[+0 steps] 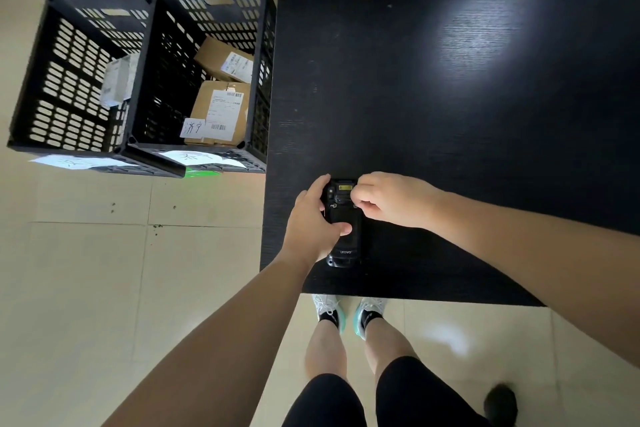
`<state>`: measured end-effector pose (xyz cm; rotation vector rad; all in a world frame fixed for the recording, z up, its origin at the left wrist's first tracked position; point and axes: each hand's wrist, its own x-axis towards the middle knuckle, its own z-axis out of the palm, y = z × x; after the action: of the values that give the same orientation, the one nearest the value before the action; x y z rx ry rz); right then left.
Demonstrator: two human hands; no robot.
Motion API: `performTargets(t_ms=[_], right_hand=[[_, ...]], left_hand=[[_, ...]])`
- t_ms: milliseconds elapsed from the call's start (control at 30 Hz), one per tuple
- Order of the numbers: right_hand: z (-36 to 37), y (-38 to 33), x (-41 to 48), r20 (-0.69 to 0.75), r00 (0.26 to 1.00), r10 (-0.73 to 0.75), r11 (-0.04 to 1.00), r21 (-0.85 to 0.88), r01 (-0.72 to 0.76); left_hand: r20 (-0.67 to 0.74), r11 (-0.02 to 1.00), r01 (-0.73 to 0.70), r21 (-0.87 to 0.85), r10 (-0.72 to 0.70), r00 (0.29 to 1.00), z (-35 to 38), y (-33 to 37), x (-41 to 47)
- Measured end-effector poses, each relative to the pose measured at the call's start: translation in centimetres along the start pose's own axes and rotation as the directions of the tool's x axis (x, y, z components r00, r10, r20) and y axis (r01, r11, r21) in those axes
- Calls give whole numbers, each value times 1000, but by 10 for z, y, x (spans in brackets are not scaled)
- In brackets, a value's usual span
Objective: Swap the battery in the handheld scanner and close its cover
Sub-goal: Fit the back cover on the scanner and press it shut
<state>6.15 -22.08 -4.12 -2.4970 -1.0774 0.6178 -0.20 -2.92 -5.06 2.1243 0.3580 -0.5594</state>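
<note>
Tiled floor on the left carries two black crates (86,80), one holding boxes (221,111), beside a black table (450,114). Near the table's front edge the left hand (311,225) grips the scanner (341,222) from its left side, thumb across its back. Scanner lies back-up between both hands. Right hand (391,199) pinches at the scanner's upper right, fingers curled closed

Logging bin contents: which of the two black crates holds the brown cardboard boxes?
The crate touching the table's left edge, holding two labelled brown boxes. The other crate, further left, shows only a whitish packet.
</note>
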Motion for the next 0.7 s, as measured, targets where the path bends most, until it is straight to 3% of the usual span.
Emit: performTargets(t_ms=[233,700], right_hand=[[-3,0,4,38,999,-22,1000,-8,22],[6,-21,-3,6,969,248,957,154,-246]], left_hand=[[-6,1000,10,-4,-10,1000,1,-1,0],[1,999,28,-31,-28,1000,3,1,0]])
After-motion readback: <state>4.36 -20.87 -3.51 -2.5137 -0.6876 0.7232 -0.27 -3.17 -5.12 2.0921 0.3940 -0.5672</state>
